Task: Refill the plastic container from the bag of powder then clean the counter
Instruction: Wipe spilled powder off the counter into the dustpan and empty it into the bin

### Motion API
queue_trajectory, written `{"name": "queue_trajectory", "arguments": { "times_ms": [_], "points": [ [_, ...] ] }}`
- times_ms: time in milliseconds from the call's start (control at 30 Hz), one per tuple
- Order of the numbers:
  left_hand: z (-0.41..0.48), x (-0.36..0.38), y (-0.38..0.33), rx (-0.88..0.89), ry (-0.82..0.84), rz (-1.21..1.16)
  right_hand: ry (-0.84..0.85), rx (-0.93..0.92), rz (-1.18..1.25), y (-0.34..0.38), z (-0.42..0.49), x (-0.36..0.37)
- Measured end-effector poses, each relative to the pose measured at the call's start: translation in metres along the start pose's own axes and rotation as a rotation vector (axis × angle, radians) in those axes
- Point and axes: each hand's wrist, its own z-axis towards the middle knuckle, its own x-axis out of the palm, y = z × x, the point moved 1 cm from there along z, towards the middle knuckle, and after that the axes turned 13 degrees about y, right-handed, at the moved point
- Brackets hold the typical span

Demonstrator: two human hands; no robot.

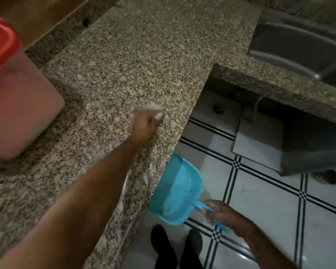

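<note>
A translucent plastic container (pixel 17 113) with a red lid (pixel 0 43) stands on the speckled granite counter (pixel 134 55) at the left. My left hand (pixel 144 127) grips a pale cloth (pixel 149 110) and presses it on the counter near the front edge. Below that edge, my right hand (pixel 225 214) grips the handle of a blue dustpan (pixel 177 191), which is held just under the counter's lip. A few crumbs lie in the pan. The bag of powder is not in view.
A steel sink (pixel 303 49) is set into the counter at the upper right. Under the counter is a dark opening. The floor (pixel 260 191) is white tile with black lines. My dark shoes (pixel 163 247) stand next to the counter.
</note>
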Motion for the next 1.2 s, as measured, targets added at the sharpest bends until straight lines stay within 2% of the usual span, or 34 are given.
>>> {"name": "queue_trajectory", "arguments": {
  "times_ms": [33, 167, 333, 433, 667, 800, 900, 1000, 1200],
  "points": [
    [-0.002, 0.013, -0.007, 0.000, 0.081, 0.020, -0.006, -0.003, 0.005, -0.004, -0.003, 0.000],
    [-0.027, 0.021, -0.013, -0.038, 0.173, 0.115, -0.039, -0.002, 0.035, -0.012, -0.017, -0.001],
    [-0.068, 0.032, -0.030, -0.120, 0.176, -0.044, -0.036, 0.017, 0.010, -0.025, -0.028, 0.000],
    [-0.095, 0.040, -0.042, -0.157, 0.184, -0.059, -0.003, 0.006, -0.022, -0.028, -0.033, 0.005],
    [-0.194, 0.037, -0.065, -0.322, 0.073, -0.051, 0.091, -0.027, -0.063, -0.043, -0.059, 0.017],
    [-0.241, 0.038, -0.061, -0.405, 0.100, -0.105, 0.122, -0.065, -0.078, -0.055, -0.065, 0.025],
    [-0.254, 0.034, -0.076, -0.489, 0.067, -0.322, 0.155, -0.087, -0.102, -0.057, -0.068, 0.035],
    [-0.269, 0.030, -0.085, -0.597, -0.086, -0.526, 0.170, -0.124, -0.112, -0.049, -0.071, 0.039],
    [-0.302, 0.042, -0.088, -0.653, -0.319, -0.601, 0.201, -0.170, -0.139, -0.031, -0.072, 0.049]
  ]
}}
